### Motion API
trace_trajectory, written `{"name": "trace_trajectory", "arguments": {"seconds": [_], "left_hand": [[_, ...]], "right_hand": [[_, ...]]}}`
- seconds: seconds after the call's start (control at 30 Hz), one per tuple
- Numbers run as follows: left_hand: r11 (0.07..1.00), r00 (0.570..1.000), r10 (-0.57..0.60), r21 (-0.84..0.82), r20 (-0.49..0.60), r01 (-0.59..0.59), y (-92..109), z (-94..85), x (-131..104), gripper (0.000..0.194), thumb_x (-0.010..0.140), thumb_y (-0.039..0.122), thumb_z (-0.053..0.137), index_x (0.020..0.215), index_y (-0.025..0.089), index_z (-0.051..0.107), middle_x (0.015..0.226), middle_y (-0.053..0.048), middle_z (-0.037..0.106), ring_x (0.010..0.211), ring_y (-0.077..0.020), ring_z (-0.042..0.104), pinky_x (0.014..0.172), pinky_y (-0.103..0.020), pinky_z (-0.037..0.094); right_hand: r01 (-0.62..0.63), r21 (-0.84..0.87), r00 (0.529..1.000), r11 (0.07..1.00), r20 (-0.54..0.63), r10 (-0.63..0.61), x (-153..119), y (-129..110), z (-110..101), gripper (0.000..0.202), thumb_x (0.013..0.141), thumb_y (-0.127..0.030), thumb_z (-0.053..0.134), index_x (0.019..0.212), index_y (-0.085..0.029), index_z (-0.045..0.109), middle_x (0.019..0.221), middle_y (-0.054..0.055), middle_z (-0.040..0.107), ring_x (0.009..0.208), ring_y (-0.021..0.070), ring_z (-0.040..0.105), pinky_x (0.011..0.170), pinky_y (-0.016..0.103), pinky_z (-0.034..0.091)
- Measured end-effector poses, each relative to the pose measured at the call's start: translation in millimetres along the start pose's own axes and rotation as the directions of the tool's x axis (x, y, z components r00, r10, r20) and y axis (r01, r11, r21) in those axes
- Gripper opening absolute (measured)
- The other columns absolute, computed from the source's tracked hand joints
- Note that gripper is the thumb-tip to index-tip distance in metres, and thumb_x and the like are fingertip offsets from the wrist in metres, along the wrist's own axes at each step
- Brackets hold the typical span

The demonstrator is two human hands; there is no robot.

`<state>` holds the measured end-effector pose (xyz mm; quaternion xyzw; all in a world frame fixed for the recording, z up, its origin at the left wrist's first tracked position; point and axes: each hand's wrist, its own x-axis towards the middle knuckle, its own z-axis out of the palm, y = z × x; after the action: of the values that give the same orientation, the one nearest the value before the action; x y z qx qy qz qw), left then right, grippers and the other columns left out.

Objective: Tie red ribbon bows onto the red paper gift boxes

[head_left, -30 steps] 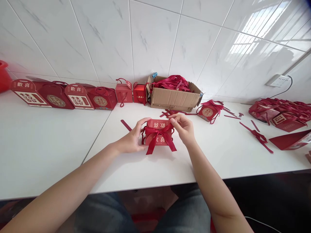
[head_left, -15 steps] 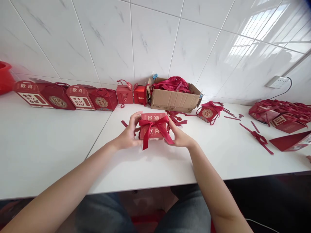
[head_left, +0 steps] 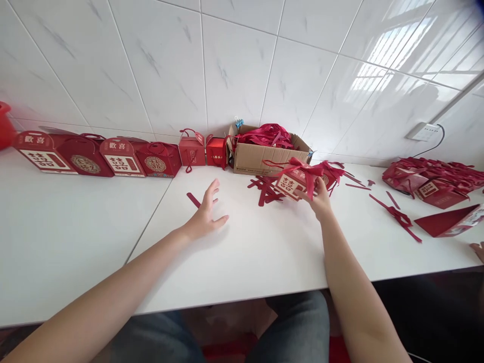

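Note:
My right hand [head_left: 316,201] grips a small red gift box [head_left: 289,185] with a ribbon bow on top, tilted in front of the carton's right part. Just behind and to the right of it is another red box [head_left: 331,176] with a ribbon, partly hidden. My left hand [head_left: 206,214] is over the white table [head_left: 234,262] with its fingers apart and nothing in them. A short dark red strip [head_left: 193,199] lies beyond that hand, and more red strips [head_left: 262,190] lie in a heap left of the held box.
An open carton [head_left: 252,157] of red ribbons stands against the tiled wall. Red boxes [head_left: 117,157] line the wall at left. At right are a pile of ribboned boxes [head_left: 438,176], an open red box [head_left: 446,222] and another person's hand [head_left: 478,250].
The bowed box has moved from between both hands to the right and away, in my right hand. My left hand has let go of it. The other person's hand shows more at the right edge.

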<state>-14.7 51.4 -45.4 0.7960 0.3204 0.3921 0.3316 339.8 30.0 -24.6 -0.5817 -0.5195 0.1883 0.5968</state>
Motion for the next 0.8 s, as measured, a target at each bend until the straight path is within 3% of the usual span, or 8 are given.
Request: {"name": "trace_trajectory", "arguments": {"seconds": [0.13,0.23,0.33,0.47,0.57,0.67,0.73,0.8], "left_hand": [[0.998,0.995,0.019,0.057,0.098,-0.025,-6.1,9.6,-1.8,0.092,0.08,0.015,0.057,0.149,0.035,0.0,0.156,-0.012,0.013,0.144,-0.0304,0.021,0.114,-0.059,0.027],[0.996,0.989,0.031,0.08,0.146,-0.043,-4.0,10.0,-2.6,0.094,0.078,0.011,0.055,0.15,0.035,-0.001,0.156,-0.012,0.012,0.145,-0.0321,0.018,0.114,-0.061,0.025],[0.994,0.976,0.016,0.1,0.217,-0.039,-2.0,7.1,-3.0,0.097,0.076,0.008,0.053,0.15,0.035,-0.004,0.158,-0.011,0.008,0.147,-0.0324,0.013,0.115,-0.06,0.023],[0.981,0.969,-0.026,0.195,0.247,-0.023,-1.7,6.9,-2.7,0.094,0.077,0.011,0.05,0.15,0.031,-0.006,0.159,-0.011,0.005,0.148,-0.0292,0.01,0.118,-0.055,0.02],[0.922,0.974,-0.102,0.387,0.201,0.017,0.4,12.6,-2.0,0.078,0.082,0.02,0.05,0.15,0.022,0.013,0.159,-0.015,0.011,0.148,-0.0324,0.01,0.118,-0.055,0.02],[0.794,0.954,-0.259,0.595,0.153,0.12,1.6,18.8,1.6,0.064,0.086,0.033,0.049,0.144,0.012,0.033,0.157,-0.022,0.017,0.146,-0.0414,0.007,0.116,-0.062,0.014],[0.73,0.927,-0.346,0.663,0.145,0.169,-1.1,19.5,8.9,0.066,0.088,0.041,0.046,0.145,0.009,0.033,0.157,-0.024,0.016,0.146,-0.0433,0.004,0.114,-0.064,0.01],[0.713,0.91,-0.37,0.685,0.188,0.149,-6.9,17.0,21.8,0.072,0.089,0.048,0.044,0.147,0.009,0.028,0.159,-0.024,0.011,0.147,-0.0407,0.0,0.115,-0.063,0.008]], "right_hand": [[-0.175,-0.11,0.979,0.978,-0.124,0.161,6.5,38.6,-36.2,0.077,0.053,-0.045,0.081,0.12,-0.021,0.052,0.116,0.009,0.061,0.101,0.0249,0.058,0.083,0.041,0.052],[-0.312,-0.229,0.935,0.922,-0.248,0.255,6.9,56.8,-44.9,0.083,0.052,-0.05,0.079,0.125,-0.023,0.048,0.117,0.01,0.06,0.097,0.0253,0.059,0.078,0.039,0.053],[-0.366,-0.313,0.905,0.876,-0.341,0.256,8.6,62.0,-40.6,0.087,0.056,-0.054,0.075,0.132,-0.026,0.043,0.122,0.01,0.058,0.102,0.0281,0.059,0.088,0.044,0.049],[-0.504,-0.368,0.822,0.781,-0.482,0.303,14.6,59.2,-27.3,0.098,0.06,-0.059,0.07,0.143,-0.026,0.031,0.136,0.014,0.052,0.122,0.0384,0.046,0.105,0.059,0.03],[-0.566,-0.362,0.772,0.741,-0.548,0.323,20.4,58.0,-19.5,0.11,0.062,-0.057,0.07,0.15,-0.018,0.017,0.148,0.021,0.037,0.134,0.0436,0.03,0.109,0.063,0.017],[-0.605,-0.35,0.723,0.715,-0.618,0.309,22.2,57.7,-17.0,0.121,0.06,-0.052,0.074,0.152,-0.012,0.006,0.155,0.026,0.018,0.14,0.0435,0.017,0.111,0.062,0.014],[-0.581,-0.359,0.717,0.73,-0.651,0.25,19.4,56.1,-16.6,0.12,0.062,-0.054,0.072,0.152,-0.014,0.003,0.157,0.024,0.01,0.142,0.0421,0.013,0.111,0.062,0.014],[-0.5,-0.412,0.749,0.762,-0.647,0.143,14.1,52.3,-13.7,0.112,0.069,-0.057,0.065,0.152,-0.016,0.002,0.158,0.022,0.006,0.142,0.0411,0.013,0.111,0.063,0.015]]}}
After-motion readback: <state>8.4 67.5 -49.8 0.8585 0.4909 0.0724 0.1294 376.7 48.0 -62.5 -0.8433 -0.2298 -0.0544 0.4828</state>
